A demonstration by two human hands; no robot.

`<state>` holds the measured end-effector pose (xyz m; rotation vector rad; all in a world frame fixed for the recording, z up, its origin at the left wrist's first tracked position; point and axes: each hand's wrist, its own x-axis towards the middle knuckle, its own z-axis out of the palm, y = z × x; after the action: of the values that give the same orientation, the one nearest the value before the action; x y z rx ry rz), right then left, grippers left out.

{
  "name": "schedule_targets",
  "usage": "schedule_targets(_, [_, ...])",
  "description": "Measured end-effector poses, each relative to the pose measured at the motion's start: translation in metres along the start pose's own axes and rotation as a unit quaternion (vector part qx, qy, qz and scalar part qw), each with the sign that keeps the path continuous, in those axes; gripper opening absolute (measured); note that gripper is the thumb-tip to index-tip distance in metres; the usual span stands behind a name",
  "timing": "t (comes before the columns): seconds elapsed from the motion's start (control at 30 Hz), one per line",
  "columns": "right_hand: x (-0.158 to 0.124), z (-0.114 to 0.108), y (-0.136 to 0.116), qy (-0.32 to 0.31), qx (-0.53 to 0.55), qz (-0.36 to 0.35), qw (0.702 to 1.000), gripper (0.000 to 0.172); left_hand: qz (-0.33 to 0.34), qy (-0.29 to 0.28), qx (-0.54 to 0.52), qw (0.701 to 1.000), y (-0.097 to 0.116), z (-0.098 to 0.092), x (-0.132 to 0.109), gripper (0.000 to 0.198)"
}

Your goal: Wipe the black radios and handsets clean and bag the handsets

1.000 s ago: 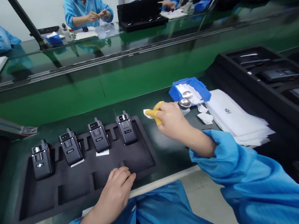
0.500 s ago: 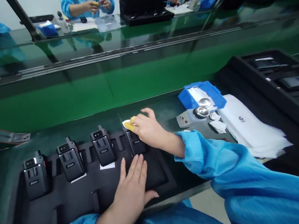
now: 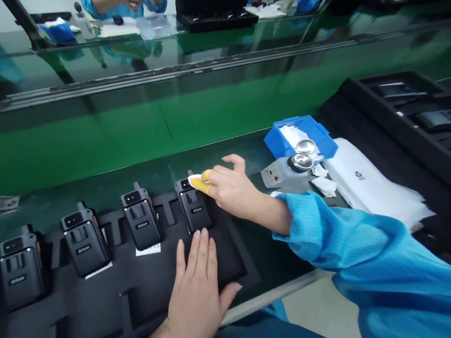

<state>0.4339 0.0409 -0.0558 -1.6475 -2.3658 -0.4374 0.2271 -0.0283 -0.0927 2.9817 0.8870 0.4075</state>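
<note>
Several black handheld radios marked "Riton" lie in a row in a black foam tray [image 3: 99, 310]. My right hand [image 3: 230, 186], with yellow finger cots on its fingertips, pinches a small white wipe [image 3: 194, 178] against the upper part of the rightmost radio [image 3: 194, 208]. Flat on the tray, fingers spread, my left hand [image 3: 197, 293] rests with its fingertips at that radio's lower end. To its left lie a second radio [image 3: 142, 223], a third radio [image 3: 86, 246] and another radio [image 3: 22, 276] at the far left. White paper shows beneath two of them.
Right of my hand stand a blue bin [image 3: 325, 143] with white wipes and a dispenser bottle [image 3: 284, 175] with a metal top. Beyond are a stack of white sheets [image 3: 364, 176] and a black case [image 3: 372, 129] holding devices. Across the green partition [image 3: 121, 127] people in blue work.
My right hand with the wipe has shifted slightly off the rightmost radio's front, showing more of it. My left hand stays flat. The view has shifted a little.
</note>
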Motion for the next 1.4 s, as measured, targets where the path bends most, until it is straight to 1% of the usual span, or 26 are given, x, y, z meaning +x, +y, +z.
schedule_targets(0.1, [-0.005, -0.002, 0.007, -0.004, -0.027, 0.035, 0.999, 0.030, 0.004, -0.005, 0.001, 1.000, -0.001, -0.001, -0.001, 0.061])
schedule_targets(0.17, [-0.001, -0.002, 0.006, 0.012, -0.026, 0.048, 0.998, 0.030, -0.005, -0.011, 0.001, 1.000, -0.001, -0.001, -0.002, 0.062])
schedule_targets(0.23, [0.009, 0.000, 0.000, 0.027, -0.002, 0.033, 0.999, 0.028, -0.011, -0.014, 0.004, 1.000, -0.002, -0.002, -0.002, 0.064])
schedule_targets(0.33, [0.023, 0.004, -0.010, 0.030, 0.035, -0.013, 0.999, 0.026, -0.010, -0.013, 0.008, 1.000, -0.002, -0.002, -0.001, 0.066])
schedule_targets(0.4, [0.028, 0.005, -0.013, 0.029, 0.030, -0.033, 0.999, 0.029, -0.010, -0.014, 0.011, 1.000, -0.002, -0.002, -0.001, 0.066])
schedule_targets(0.5, [0.024, 0.005, -0.010, 0.029, -0.003, -0.055, 0.998, 0.034, -0.007, -0.010, 0.015, 1.000, -0.002, -0.002, 0.000, 0.066])
schedule_targets(0.57, [0.017, 0.003, -0.005, 0.022, -0.012, -0.051, 0.998, 0.035, -0.007, -0.004, 0.011, 1.000, -0.002, -0.002, 0.001, 0.066])
schedule_targets(0.67, [0.006, 0.000, 0.003, 0.015, 0.009, -0.005, 1.000, 0.033, -0.007, 0.003, -0.001, 1.000, -0.002, -0.003, 0.002, 0.066])
schedule_targets(0.73, [0.002, -0.001, 0.006, 0.026, 0.021, 0.030, 0.999, 0.032, -0.005, 0.005, 0.001, 1.000, -0.002, -0.004, 0.002, 0.065])
schedule_targets(0.8, [0.003, -0.001, 0.006, 0.041, 0.020, 0.049, 0.998, 0.031, 0.000, 0.004, 0.012, 1.000, -0.002, -0.004, 0.003, 0.063])
schedule_targets(0.87, [0.008, -0.001, 0.001, 0.057, 0.017, 0.040, 0.997, 0.030, 0.002, 0.002, 0.020, 1.000, -0.002, -0.004, 0.002, 0.063])
schedule_targets(1.0, [0.022, 0.003, -0.013, 0.073, -0.006, -0.031, 0.997, 0.030, 0.002, -0.001, 0.016, 1.000, -0.003, -0.004, 0.002, 0.064])
schedule_targets(1.07, [0.026, 0.005, -0.016, 0.085, -0.034, -0.046, 0.995, 0.030, 0.004, -0.005, 0.020, 1.000, -0.003, -0.005, 0.002, 0.065])
schedule_targets(1.17, [0.024, 0.006, -0.014, 0.120, -0.064, -0.048, 0.990, 0.029, 0.006, -0.015, 0.030, 0.999, -0.002, -0.006, 0.003, 0.063])
schedule_targets(1.23, [0.019, 0.005, -0.011, 0.129, -0.076, -0.045, 0.988, 0.030, 0.007, -0.019, 0.026, 0.999, -0.002, -0.007, 0.002, 0.064])
schedule_targets(1.4, [0.005, 0.004, -0.001, 0.081, -0.081, -0.010, 0.993, 0.030, 0.001, -0.021, 0.009, 1.000, -0.002, -0.005, 0.002, 0.066])
